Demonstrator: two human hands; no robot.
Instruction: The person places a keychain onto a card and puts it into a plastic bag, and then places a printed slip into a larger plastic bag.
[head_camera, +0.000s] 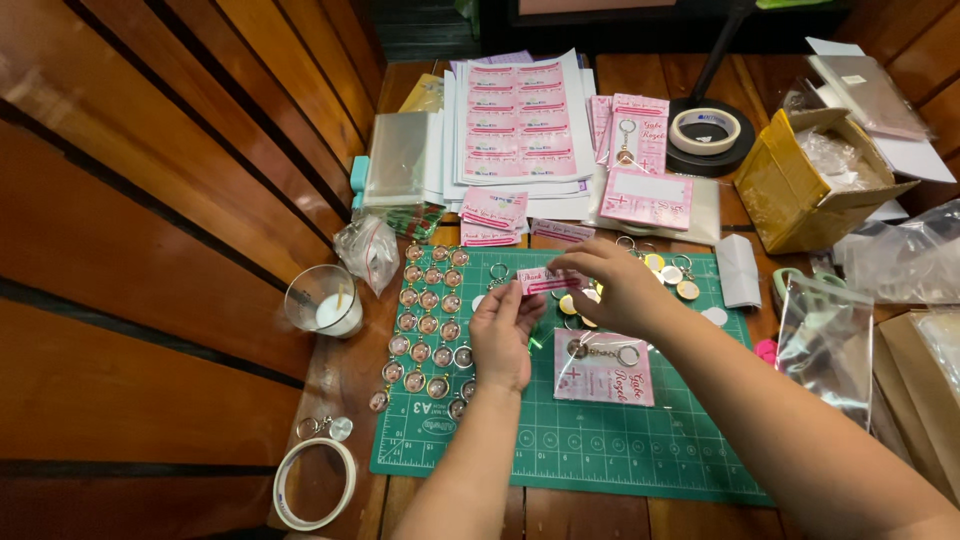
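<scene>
Above a green cutting mat (620, 450), my left hand (503, 333) and my right hand (612, 282) both pinch a small pink paper label (548, 283), one at each end. Just below the hands lies a clear bag with a pink card and a keychain inside (604, 367). Rows of round pink keychain charms (428, 320) lie on the mat left of my left hand. A few gold and white round pieces (672, 272) sit right of my right hand.
Sheets of pink labels (520, 120), a stack of clear bags (398, 160) and more pink cards (645, 195) lie at the back. A glass of white liquid (325, 300) stands left. Tape rolls (315, 483) (705, 130), a yellow cardboard box (810, 180) and plastic bags (825, 345) surround the mat.
</scene>
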